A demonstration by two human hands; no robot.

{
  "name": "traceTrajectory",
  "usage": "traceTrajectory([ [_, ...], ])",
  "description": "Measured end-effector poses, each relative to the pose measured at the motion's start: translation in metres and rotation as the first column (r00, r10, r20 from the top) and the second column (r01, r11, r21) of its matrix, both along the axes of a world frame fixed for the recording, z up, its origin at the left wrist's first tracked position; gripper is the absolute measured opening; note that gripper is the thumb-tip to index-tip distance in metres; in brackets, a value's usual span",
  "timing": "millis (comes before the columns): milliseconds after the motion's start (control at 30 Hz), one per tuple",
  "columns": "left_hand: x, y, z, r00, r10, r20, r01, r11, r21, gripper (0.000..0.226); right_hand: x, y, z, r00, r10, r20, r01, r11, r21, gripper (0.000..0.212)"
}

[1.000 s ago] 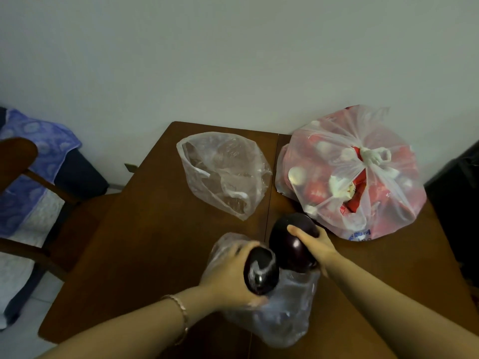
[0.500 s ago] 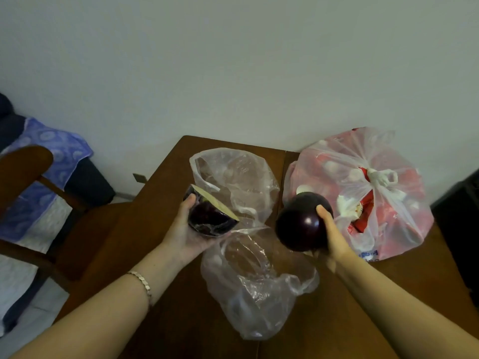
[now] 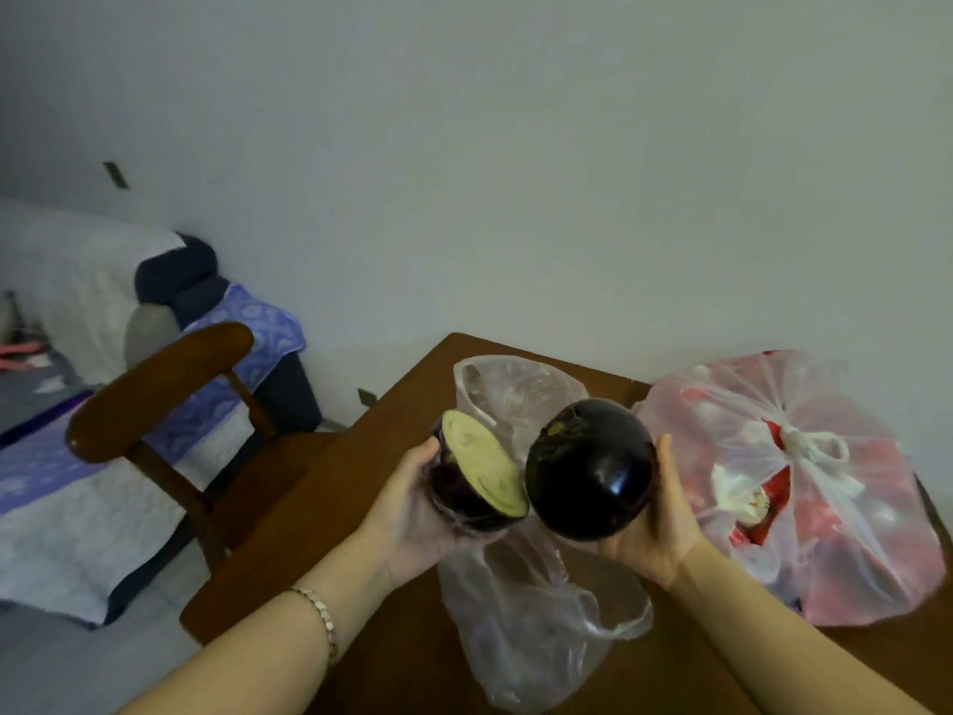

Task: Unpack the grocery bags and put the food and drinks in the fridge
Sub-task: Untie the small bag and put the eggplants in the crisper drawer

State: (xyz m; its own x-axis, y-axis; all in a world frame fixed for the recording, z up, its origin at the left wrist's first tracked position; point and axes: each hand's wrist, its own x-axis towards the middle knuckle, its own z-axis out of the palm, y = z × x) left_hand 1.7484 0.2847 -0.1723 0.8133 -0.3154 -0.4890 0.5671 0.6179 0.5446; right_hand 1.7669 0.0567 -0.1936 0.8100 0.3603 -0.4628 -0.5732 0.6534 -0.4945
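Left grip [image 3: 412, 513]: fingers curled under a cut half of dark purple aubergine [image 3: 479, 472] wrapped in clear film, pale cut face turned up and to the right.
Right grip [image 3: 655, 528]: palm and fingers cupped round a whole glossy dark purple aubergine [image 3: 590, 469], held from its right side.
Change: a second ago both aubergines were low, in the mouth of the crumpled clear plastic bag [image 3: 531, 627]. Now both are lifted out of it and held side by side above it, too close to tell whether they touch.
Bag state: the clear bag lies slumped on the brown wooden desk [image 3: 417, 405] below the hands. It looks empty, though folds hide part of its inside.
View: it has swung left, so the brown wooden chair [image 3: 160, 384] and more of the wall now show.
Not yet unpacked: the knotted pink translucent plastic bag [image 3: 825, 508] sits on the desk to the right with red and white packs inside. A second clear plastic bag [image 3: 515, 384] stands open behind the aubergines.
Meaning for task: one bag appears done and both hands are loaded, so the carry to the fridge is the likely next step.
Fridge: not in view.
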Motion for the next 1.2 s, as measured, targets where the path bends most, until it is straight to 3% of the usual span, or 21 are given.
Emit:
traceTrajectory([
  [33,-0.012,-0.002,0.003,0.999,0.033,0.007,-0.033,0.999,0.026,0.051,-0.006,0.000,0.004,0.999,0.033,0.009,-0.033,0.999,-0.038,0.112],
  [100,-0.035,-0.006,0.007,0.998,0.062,0.019,-0.063,0.995,0.079,0.052,-0.018,0.000,0.014,0.995,0.097,0.007,-0.096,0.991,-0.094,0.073],
  [167,-0.069,-0.010,0.008,0.988,0.146,0.043,-0.151,0.980,0.127,0.063,-0.033,-0.002,0.023,0.968,0.248,0.035,-0.239,0.955,-0.174,0.055],
  [267,-0.121,-0.011,0.010,0.961,0.271,0.053,-0.275,0.923,0.268,0.076,-0.052,0.009,0.026,0.905,0.424,0.034,-0.396,0.869,-0.297,0.058],
  [333,-0.156,-0.008,0.016,0.935,0.349,0.072,-0.346,0.845,0.407,0.084,-0.065,0.026,0.032,0.814,0.579,0.045,-0.535,0.778,-0.329,0.057],
  [400,-0.205,-0.003,0.022,0.886,0.455,0.085,-0.426,0.730,0.535,0.087,-0.091,0.057,0.041,0.647,0.759,0.071,-0.685,0.620,-0.383,0.069],
  [467,-0.251,0.003,0.024,0.826,0.558,0.082,-0.472,0.603,0.643,0.073,-0.120,0.089,0.045,0.504,0.856,0.113,-0.731,0.493,-0.472,0.080],
  [567,-0.324,0.012,0.026,0.671,0.734,0.106,-0.582,0.433,0.689,0.056,-0.175,0.134,0.046,0.338,0.928,0.157,-0.674,0.355,-0.648,0.079],
  [633,-0.372,0.016,0.030,0.549,0.826,0.129,-0.664,0.337,0.667,0.053,-0.216,0.162,0.050,0.250,0.942,0.223,-0.579,0.330,-0.746,0.071],
  [800,-0.546,0.021,0.034,0.149,0.968,0.200,-0.793,-0.003,0.609,0.046,-0.374,0.233,0.057,-0.027,0.945,0.325,-0.566,0.254,-0.785,0.060],
  [1033,-0.807,-0.010,0.040,-0.320,0.923,0.211,-0.749,-0.383,0.540,0.050,-0.643,0.266,0.069,-0.387,0.857,0.339,-0.610,0.038,-0.792,0.067],
  [1200,-0.979,-0.040,0.055,-0.548,0.795,0.260,-0.625,-0.595,0.506,0.066,-0.823,0.269,0.087,-0.552,0.739,0.386,-0.617,-0.050,-0.785,0.062],
])
